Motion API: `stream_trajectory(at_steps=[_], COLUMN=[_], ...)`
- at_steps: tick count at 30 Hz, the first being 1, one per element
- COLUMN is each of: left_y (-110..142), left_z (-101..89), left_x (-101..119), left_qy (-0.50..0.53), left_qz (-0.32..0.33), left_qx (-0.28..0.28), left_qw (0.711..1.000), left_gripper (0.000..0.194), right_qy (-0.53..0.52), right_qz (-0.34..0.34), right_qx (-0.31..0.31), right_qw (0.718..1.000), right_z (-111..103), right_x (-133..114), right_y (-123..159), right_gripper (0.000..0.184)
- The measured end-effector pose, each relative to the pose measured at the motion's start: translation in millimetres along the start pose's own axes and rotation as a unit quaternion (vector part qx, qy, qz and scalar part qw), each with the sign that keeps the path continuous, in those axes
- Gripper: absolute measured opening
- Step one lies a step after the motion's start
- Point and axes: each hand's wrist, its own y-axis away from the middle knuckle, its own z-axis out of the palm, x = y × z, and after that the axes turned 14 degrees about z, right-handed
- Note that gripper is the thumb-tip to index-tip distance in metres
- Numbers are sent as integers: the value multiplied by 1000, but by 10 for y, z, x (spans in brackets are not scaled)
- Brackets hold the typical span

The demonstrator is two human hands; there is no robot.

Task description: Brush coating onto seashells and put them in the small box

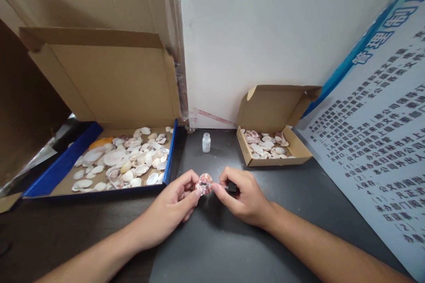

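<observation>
A ribbed, pink-and-white scallop shell (pixel 205 182) is pinched between the thumb and fingers of my left hand (pixel 177 201). Curled around a small black cap-like piece (pixel 232 188), my right hand (pixel 244 192) sits just right of the shell. Its thumb tip is close to the shell's edge; I cannot tell whether they touch. A thin dark line shows across the shell, perhaps a brush tip, too small to make out. Behind both hands stands a small clear bottle (pixel 206 143) with whitish contents and an uncapped neck.
To the left, a large blue-edged cardboard box (pixel 173 150) with its lid raised holds many loose shells (pixel 116 157). A smaller cardboard box (pixel 282 160) at the back right also contains shells. A white wall panel rises behind the dark table (pixel 206 247), and a printed poster (pixel 375 119) leans at right.
</observation>
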Motion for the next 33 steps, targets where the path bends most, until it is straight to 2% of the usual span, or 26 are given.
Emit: stream_trajectory(at_steps=[10, 16, 22, 27, 33], left_y=[0, -5, 7, 14, -7], left_z=[0, 10, 3, -5, 0], left_x=[-30, -12, -26, -33, -17], left_qy=[1, 3, 2, 3, 0], left_qz=[8, 1, 2, 4, 2], left_qx=[-1, 9, 8, 5, 9], left_qw=[1000, 1000, 1000, 1000, 1000], left_gripper=[31, 32, 32, 30, 32], right_qy=[-9, 19, -4, -6, 17], right_qz=[-13, 22, -3, -12, 7], right_qx=[-15, 60, 7, -6, 26], right_qw=[1000, 998, 1000, 1000, 1000], right_z=[-6, -5, -21, -12, -3], right_x=[-8, -3, -17, -11, -2], right_y=[17, 8, 10, 13, 16], right_gripper=[25, 24, 27, 26, 27])
